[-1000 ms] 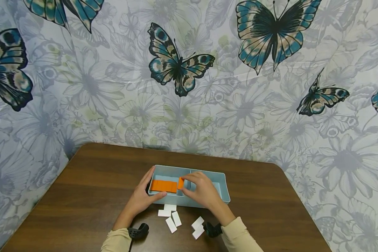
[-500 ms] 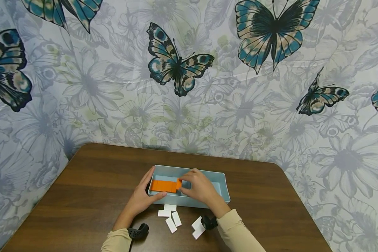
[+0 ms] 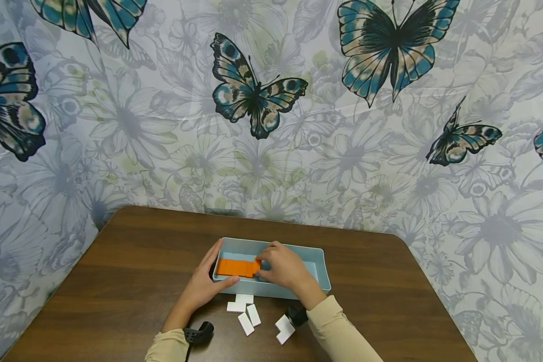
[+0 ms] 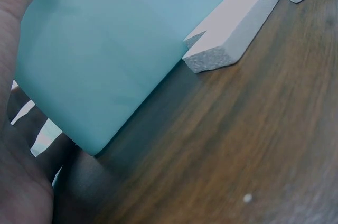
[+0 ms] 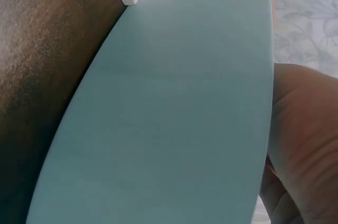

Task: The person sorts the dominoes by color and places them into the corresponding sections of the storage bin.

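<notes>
A pale blue box (image 3: 271, 289) with a dividing wall stands on the table, its left compartment holding a row of flat orange blocks (image 3: 233, 267). My left hand (image 3: 201, 287) grips the box's left end, thumb along the front wall and fingers round the side. Inside the box, my right hand (image 3: 287, 270) pinches an orange block (image 3: 257, 265) at the right end of the row; its fingers partly cover this block. In the left wrist view, the box wall (image 4: 105, 60) fills the upper left. The right wrist view shows the front wall (image 5: 163, 108) with the right hand behind its rim.
Several white blocks (image 3: 246, 324) lie in front of the box, one against its wall. A pair of white blocks (image 3: 285, 334) lies farther right, beside the black right wrist camera (image 3: 296, 316). The brown table (image 3: 163, 241) meets a butterfly-patterned backdrop (image 3: 353, 166).
My right hand has moved left inside the box, bringing the pinched orange block up against the row and lower. The left hand and box have stayed put.
</notes>
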A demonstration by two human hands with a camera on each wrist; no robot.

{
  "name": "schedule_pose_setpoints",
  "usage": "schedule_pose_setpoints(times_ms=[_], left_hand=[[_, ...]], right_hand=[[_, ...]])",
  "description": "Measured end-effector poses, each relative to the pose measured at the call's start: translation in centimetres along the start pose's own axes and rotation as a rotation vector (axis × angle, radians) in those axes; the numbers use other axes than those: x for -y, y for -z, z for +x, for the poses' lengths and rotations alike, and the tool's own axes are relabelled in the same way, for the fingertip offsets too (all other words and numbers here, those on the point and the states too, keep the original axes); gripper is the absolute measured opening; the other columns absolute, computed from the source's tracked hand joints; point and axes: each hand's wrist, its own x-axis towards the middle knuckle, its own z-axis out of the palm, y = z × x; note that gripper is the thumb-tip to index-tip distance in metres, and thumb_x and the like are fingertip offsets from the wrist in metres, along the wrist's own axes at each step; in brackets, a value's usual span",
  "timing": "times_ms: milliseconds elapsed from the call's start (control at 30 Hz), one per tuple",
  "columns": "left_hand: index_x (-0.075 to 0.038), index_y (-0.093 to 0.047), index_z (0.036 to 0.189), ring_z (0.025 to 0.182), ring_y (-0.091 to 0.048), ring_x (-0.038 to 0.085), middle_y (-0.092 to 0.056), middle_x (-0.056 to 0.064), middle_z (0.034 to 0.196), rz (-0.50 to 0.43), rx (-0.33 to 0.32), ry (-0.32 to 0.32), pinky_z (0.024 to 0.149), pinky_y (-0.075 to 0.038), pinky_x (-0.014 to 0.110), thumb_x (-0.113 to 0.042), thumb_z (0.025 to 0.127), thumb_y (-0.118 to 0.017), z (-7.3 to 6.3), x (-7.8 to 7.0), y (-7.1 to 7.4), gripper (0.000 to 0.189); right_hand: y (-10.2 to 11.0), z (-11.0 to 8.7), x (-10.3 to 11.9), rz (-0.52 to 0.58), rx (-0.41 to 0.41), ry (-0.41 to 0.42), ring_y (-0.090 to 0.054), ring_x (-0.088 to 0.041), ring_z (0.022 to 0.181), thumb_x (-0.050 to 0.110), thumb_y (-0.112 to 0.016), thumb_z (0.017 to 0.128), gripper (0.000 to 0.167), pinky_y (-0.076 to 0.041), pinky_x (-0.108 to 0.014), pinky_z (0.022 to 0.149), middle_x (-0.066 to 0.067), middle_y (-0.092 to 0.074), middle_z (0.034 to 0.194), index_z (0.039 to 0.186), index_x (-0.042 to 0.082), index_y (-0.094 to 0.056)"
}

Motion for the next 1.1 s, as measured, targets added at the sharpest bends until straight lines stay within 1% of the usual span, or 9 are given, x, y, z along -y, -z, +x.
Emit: schedule_pose_setpoints(times_ms=[100,233,333,500,633,900,1100], left_hand=[[-0.031,-0.019,0.167,0.155,-0.024,0.043,-0.018,0.005,0.173,-0.002,-0.002,-0.003,0.114,-0.027,0.074,-0.045,0.083,-0.085,0.0,0.0,0.0,0.108],[-0.033,-0.019,0.166,0.155,-0.025,0.042,-0.018,0.004,0.173,-0.004,-0.006,-0.004,0.114,-0.027,0.074,-0.046,0.083,-0.085,0.0,0.1,0.0,0.107],[-0.033,-0.019,0.166,0.155,-0.025,0.042,-0.018,0.004,0.173,0.001,-0.007,-0.007,0.114,-0.027,0.074,-0.046,0.083,-0.085,0.0,0.1,-0.1,0.107],[-0.030,-0.019,0.167,0.155,-0.025,0.041,-0.017,0.003,0.173,0.002,-0.010,-0.015,0.114,-0.028,0.074,-0.046,0.084,-0.085,0.1,0.1,-0.1,0.107],[-0.031,-0.019,0.167,0.155,-0.025,0.041,-0.018,0.003,0.173,-0.001,-0.013,-0.014,0.114,-0.028,0.074,-0.045,0.083,-0.085,0.1,0.1,0.0,0.107],[-0.031,-0.019,0.166,0.155,-0.025,0.041,-0.018,0.003,0.173,0.007,-0.017,-0.013,0.115,-0.027,0.073,-0.047,0.083,-0.085,0.0,0.3,-0.1,0.107],[-0.030,-0.019,0.167,0.155,-0.025,0.040,-0.018,0.003,0.173,0.008,-0.015,-0.016,0.115,-0.027,0.073,-0.047,0.083,-0.084,0.1,0.4,-0.2,0.107]], right_hand=[[0.0,0.2,0.2,-0.030,0.018,-0.005,-0.062,-0.017,0.113,0.037,-0.083,0.088,0.026,-0.057,-0.032,0.093,0.006,-0.077,0.109,0.106,0.019,-0.082],[0.0,0.5,0.5,-0.066,0.036,-0.022,-0.061,-0.016,0.108,0.034,-0.086,0.085,0.016,-0.059,-0.031,0.085,0.009,-0.077,0.100,0.094,0.021,-0.083],[0.1,0.7,0.8,-0.089,0.047,-0.040,-0.060,-0.016,0.105,0.033,-0.087,0.084,0.013,-0.059,-0.030,0.080,0.009,-0.077,0.095,0.089,0.021,-0.083],[0.2,0.9,1.0,-0.116,0.062,-0.067,-0.061,-0.015,0.106,0.035,-0.088,0.083,0.015,-0.059,-0.031,0.078,0.008,-0.076,0.095,0.088,0.022,-0.083],[0.2,1.1,1.0,-0.118,0.080,-0.077,-0.061,-0.014,0.106,0.036,-0.088,0.082,0.014,-0.060,-0.031,0.076,0.007,-0.074,0.095,0.085,0.023,-0.083],[0.0,1.4,1.2,-0.143,0.119,-0.086,-0.062,-0.015,0.108,0.037,-0.089,0.081,0.015,-0.060,-0.033,0.078,0.006,-0.074,0.097,0.087,0.024,-0.083],[-0.2,1.6,1.2,-0.156,0.136,-0.082,-0.063,-0.015,0.106,0.037,-0.089,0.080,0.015,-0.059,-0.032,0.077,0.007,-0.073,0.094,0.083,0.025,-0.082]])
